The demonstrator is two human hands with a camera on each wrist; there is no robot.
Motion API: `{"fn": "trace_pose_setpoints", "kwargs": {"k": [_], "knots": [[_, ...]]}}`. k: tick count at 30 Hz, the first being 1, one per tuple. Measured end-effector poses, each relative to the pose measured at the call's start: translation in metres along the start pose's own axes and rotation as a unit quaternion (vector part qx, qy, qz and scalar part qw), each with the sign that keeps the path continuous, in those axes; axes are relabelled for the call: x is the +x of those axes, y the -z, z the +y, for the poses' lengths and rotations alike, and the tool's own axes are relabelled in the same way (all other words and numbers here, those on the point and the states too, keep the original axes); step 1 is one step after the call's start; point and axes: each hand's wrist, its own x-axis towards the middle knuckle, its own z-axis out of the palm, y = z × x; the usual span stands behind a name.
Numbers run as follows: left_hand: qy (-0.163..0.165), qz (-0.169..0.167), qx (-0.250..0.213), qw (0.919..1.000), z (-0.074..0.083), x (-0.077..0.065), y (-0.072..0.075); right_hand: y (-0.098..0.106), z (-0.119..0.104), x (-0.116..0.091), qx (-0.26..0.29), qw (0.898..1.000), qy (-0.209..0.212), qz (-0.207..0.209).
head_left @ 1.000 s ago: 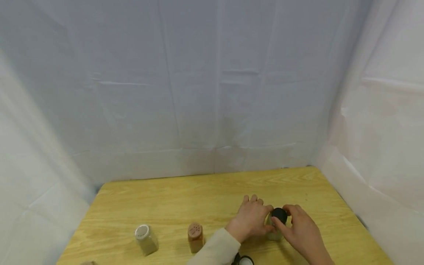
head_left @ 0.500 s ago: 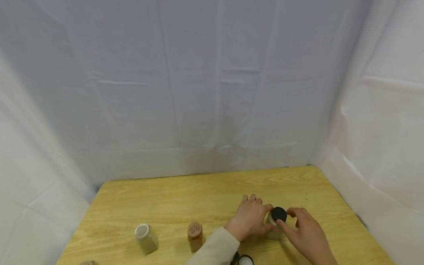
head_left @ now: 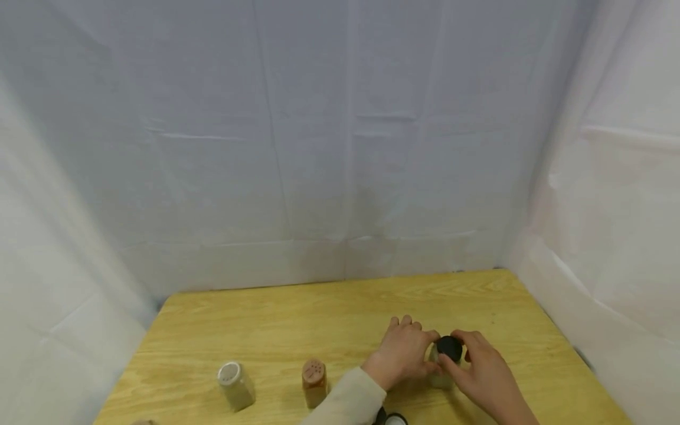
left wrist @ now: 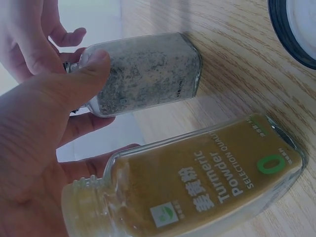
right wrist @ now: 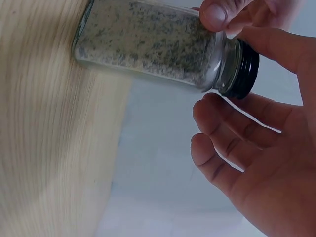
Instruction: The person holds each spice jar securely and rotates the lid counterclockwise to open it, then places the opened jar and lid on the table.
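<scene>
A square glass spice jar point(right wrist: 148, 44) of pale, dark-flecked seasoning stands upright on the table at the right. My left hand point(head_left: 401, 353) holds it below the neck, thumb on the near side and fingers behind. On its top is a black screw cap point(head_left: 450, 348). My right hand point(head_left: 480, 372) pinches this cap between thumb and index finger, the other fingers extended beside it. A jar of turmeric powder point(left wrist: 197, 177), its threaded neck bare, is close to my left wrist; in the head view it has a brown perforated top.
Left on the wooden table point(head_left: 255, 319) stands a pale shaker jar point(head_left: 236, 386) with a white perforated top. Black caps point(head_left: 395, 419) lie at the near edge by my left sleeve point(head_left: 347, 398). White sheeting point(head_left: 340, 147) hangs behind and at both sides.
Half a second ago my right fingers were loosened and slightly off the cap. Now they have closed in on it again. The left hand and the jar stay in place.
</scene>
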Motion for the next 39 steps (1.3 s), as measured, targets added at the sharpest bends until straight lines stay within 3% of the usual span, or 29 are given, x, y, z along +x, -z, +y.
{"fn": "trace_pose_setpoints", "kwargs": {"k": [7, 25, 33, 39], "knots": [[0.01, -0.007, -0.001, 0.9999, 0.0019, 0.0016, 0.0015, -0.002, -0.0017, 0.0028, -0.006, 1.0, 0.018, 0.009], [0.024, -0.021, -0.009, 0.9995, 0.0035, 0.0009, 0.0034, 0.0042, 0.0014, -0.0062, 0.003, 0.998, -0.051, -0.032], [0.022, 0.0, 0.01, 0.9997, 0.0035, -0.0001, 0.0011, -0.0006, 0.002, -0.0037, 0.003, 0.999, -0.022, -0.026], [0.022, -0.011, 0.007, 0.9997, 0.0042, -0.0003, 0.0033, -0.0055, 0.001, -0.0007, -0.004, 1.0, 0.005, -0.006]]}}
